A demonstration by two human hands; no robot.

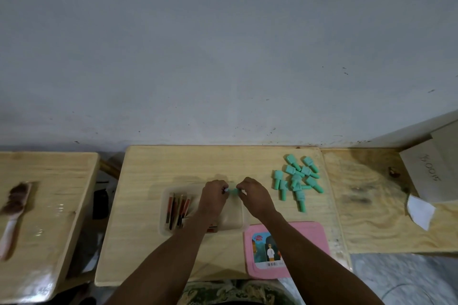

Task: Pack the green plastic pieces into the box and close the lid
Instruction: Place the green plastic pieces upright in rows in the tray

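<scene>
While both hands (pixel 213 194) (pixel 255 193) pinch one green piece (pixel 233 191) over the clear box (pixel 236 220), fingers clamped at its ends; looks light, stiff, likely slippery.

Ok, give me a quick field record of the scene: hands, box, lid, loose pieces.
left hand: pinching one end of a green piece
right hand: pinching the other end
box: translucent, open, under the hands; thin sticks in its left side
lid: pink, off, on the table right of the box
loose green pieces: piled on the table, right of the hands
</scene>
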